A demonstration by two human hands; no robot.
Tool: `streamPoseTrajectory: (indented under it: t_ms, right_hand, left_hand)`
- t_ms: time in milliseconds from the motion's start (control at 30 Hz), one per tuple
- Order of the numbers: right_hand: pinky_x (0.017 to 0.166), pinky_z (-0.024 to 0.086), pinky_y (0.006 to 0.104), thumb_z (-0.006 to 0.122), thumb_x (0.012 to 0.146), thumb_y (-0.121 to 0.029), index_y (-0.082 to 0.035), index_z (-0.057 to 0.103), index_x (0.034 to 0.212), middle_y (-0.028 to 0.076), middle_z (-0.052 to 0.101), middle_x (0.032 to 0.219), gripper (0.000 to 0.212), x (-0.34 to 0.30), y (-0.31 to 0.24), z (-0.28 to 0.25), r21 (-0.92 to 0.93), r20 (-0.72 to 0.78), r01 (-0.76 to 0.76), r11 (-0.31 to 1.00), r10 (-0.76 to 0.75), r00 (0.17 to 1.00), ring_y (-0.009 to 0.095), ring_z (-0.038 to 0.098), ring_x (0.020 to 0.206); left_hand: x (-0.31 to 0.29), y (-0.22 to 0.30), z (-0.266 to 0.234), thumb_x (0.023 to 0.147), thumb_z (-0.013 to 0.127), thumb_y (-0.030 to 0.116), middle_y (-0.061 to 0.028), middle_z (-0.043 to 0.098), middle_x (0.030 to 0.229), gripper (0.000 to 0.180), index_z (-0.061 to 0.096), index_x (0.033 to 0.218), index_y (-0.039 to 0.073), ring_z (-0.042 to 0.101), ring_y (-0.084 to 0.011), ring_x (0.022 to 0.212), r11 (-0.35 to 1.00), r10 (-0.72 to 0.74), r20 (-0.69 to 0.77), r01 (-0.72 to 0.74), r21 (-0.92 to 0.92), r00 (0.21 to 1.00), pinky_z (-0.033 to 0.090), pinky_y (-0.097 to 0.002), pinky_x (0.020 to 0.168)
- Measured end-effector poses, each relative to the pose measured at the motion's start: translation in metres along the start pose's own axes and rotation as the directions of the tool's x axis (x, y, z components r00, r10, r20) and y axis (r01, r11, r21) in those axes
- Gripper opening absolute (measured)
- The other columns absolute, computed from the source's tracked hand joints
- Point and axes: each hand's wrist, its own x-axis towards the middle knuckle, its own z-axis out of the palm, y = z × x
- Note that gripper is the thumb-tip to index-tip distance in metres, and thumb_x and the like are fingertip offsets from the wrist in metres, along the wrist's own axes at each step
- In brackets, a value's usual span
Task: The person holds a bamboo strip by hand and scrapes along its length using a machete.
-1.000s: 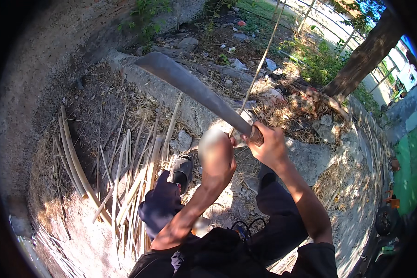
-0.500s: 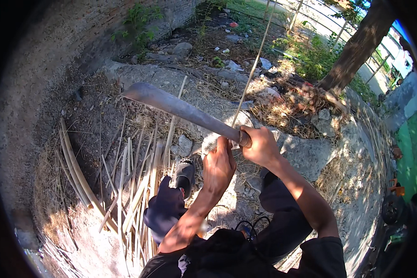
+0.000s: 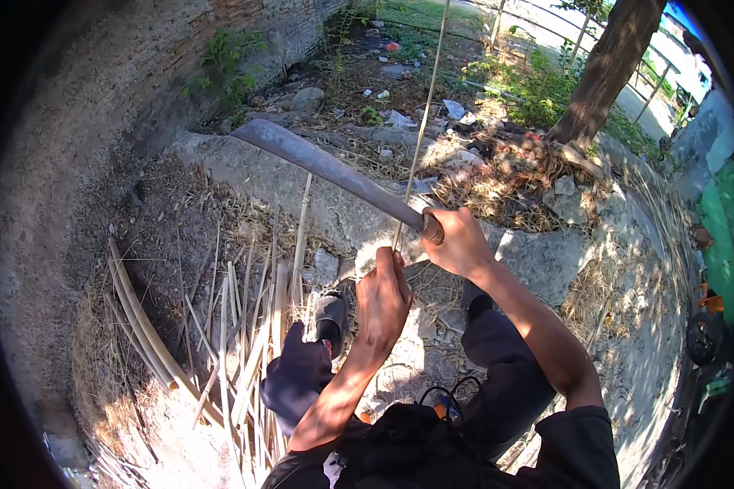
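A long grey machete [image 3: 328, 169] — scuffed blade [image 3: 302, 155], brown ridged handle [image 3: 434, 230] — slants, broad tip leftward. A thin pale strip [image 3: 423, 122] crosses the machete's blade near the handle; most of its length extends beyond the machete, slightly tilted.

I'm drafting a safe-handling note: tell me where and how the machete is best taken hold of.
Best by its short brown handle, coming from the person's right: the machete slants away to the left with its long blade leading, so that side looks riskier. The right grip wraps the handle. Which edge is sharp can't be told, so better avoid both.
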Motion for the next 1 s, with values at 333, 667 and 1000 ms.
streamPoseTrajectory:
  t_ms: [333, 667, 1000]
  right_hand:
    - [0.066, 0.055, 0.0458, 0.072, 0.078, -0.007, 0.001, 0.070, 0.096, 0.023, 0.069, 0.074, 0.019, 0.007, 0.023, -0.011, -0.014, 0.078, -0.200, 0.980, 0.201, 0.977, 0.042, 0.071, 0.071]
    - [0.065, 0.053, 0.0461, 0.073, 0.079, -0.011, 0.000, 0.067, 0.088, 0.020, 0.067, 0.073, 0.016, 0.009, 0.064, -0.005, -0.026, 0.045, -0.083, 0.996, 0.084, 0.995, 0.039, 0.068, 0.068]
    - [0.055, 0.044, 0.0413, 0.079, 0.089, -0.022, -0.003, 0.059, 0.076, 0.006, 0.054, 0.059, 0.030, 0.011, 0.041, -0.014, 0.669, 0.234, -0.438, 0.601, 0.389, 0.891, 0.017, 0.057, 0.054]
  left_hand:
    - [-0.011, 0.008, 0.000, 0.109, 0.050, 0.008, -0.0295, 0.062, 0.065, 0.016, 0.051, 0.096, -0.001, 0.068, -0.0467, 0.060, 1.000, -0.014, 0.024, 0.013, 0.027, 1.000, 0.044, -0.0518, 0.047]
    - [-0.015, 0.000, 0.005, 0.107, 0.051, 0.005, -0.0279, 0.064, 0.070, 0.012, 0.052, 0.097, -0.001, 0.068, -0.0461, 0.061, 0.999, 0.018, 0.051, -0.019, 0.032, 0.999, 0.045, -0.0532, 0.048]
    - [-0.019, -0.017, 0.019, 0.106, 0.054, 0.003, -0.0255, 0.063, 0.067, 0.009, 0.050, 0.100, -0.002, 0.067, -0.0457, 0.062, 0.997, 0.071, 0.091, -0.074, 0.027, 0.993, 0.051, -0.0518, 0.052]
